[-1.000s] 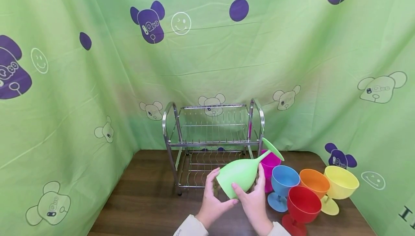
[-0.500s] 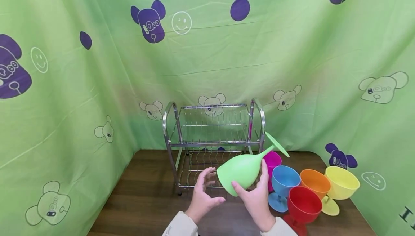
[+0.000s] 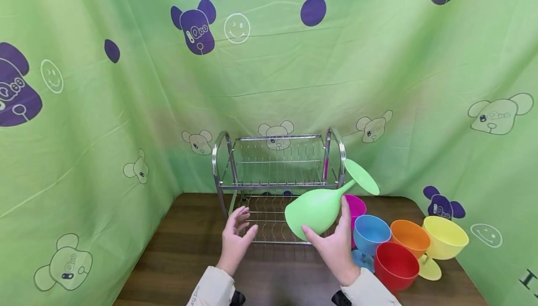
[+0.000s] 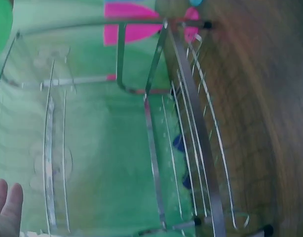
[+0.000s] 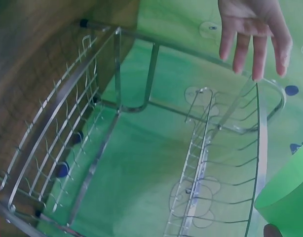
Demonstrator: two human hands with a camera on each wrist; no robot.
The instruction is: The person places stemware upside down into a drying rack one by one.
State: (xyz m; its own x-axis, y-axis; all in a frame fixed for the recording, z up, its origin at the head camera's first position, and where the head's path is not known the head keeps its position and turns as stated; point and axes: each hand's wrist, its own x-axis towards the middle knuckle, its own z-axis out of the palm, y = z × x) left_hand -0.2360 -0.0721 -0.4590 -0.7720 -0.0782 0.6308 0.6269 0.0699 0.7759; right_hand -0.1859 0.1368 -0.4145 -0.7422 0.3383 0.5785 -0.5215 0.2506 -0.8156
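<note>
My right hand [image 3: 336,247] holds a light green goblet [image 3: 313,210] by its bowl, with the thumb on the near side. The goblet is tilted, its mouth toward the lower left and its round foot up to the right. In the right wrist view, part of the green goblet [image 5: 287,197] shows at the right edge, with one fingertip below it. To the left, my left hand [image 3: 236,240] is apart from the goblet, fingers spread and loosely bent, holding nothing. That left hand [image 5: 252,29] also appears at the top of the right wrist view.
Behind the hands stands a two-tier metal dish rack [image 3: 277,186] on a brown wooden table [image 3: 176,250]. Magenta [image 3: 356,206], blue [image 3: 371,233], orange [image 3: 409,238], red [image 3: 396,266] and yellow [image 3: 445,238] goblets stand close together at the right. A printed green cloth [image 3: 269,77] hangs around the table.
My left hand has let go of the green goblet and moved away to the left. The right hand has lifted the goblet slightly and turned its foot further up to the right.
</note>
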